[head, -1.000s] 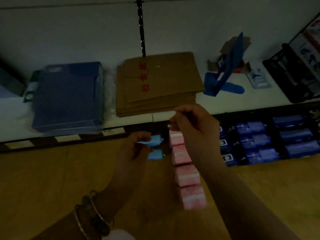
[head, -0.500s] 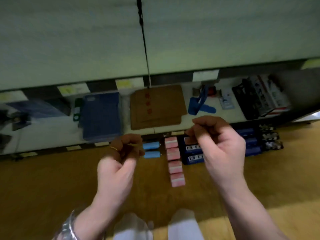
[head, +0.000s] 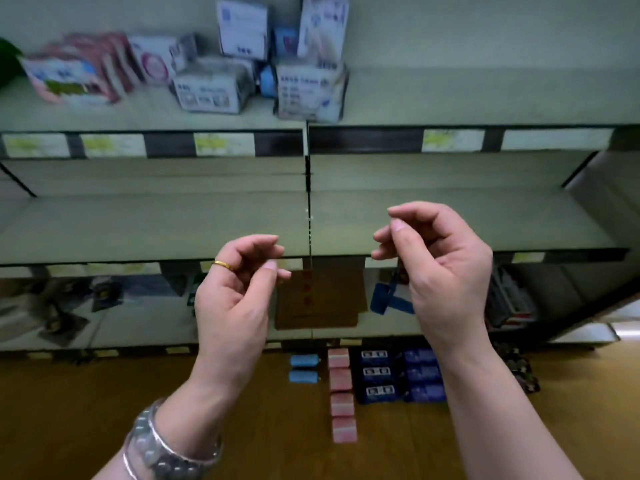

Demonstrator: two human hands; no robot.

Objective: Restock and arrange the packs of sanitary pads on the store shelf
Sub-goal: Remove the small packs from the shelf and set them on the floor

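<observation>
Head view: two empty hands raised before a bare shelf (head: 138,226), packs lined up on the floor (head: 69,410) below.
Left hand (head: 235,299) and right hand (head: 446,282) hover with fingers loosely curled, each grip released. A thin gold ring (head: 222,265) and beaded silver bracelets (head: 166,448) mark the left. Four soft, squarish pink packs (head: 341,396) with a pale band lie in a straight row on glossy wood planks, two rounded blue packs (head: 304,368) just left, dark packs (head: 401,375) with white labels just right. Blurred plastic-wrapped packs (head: 207,88) crowd the top ledge; flat brown cardboard (head: 322,299) lies on the lowest.
</observation>
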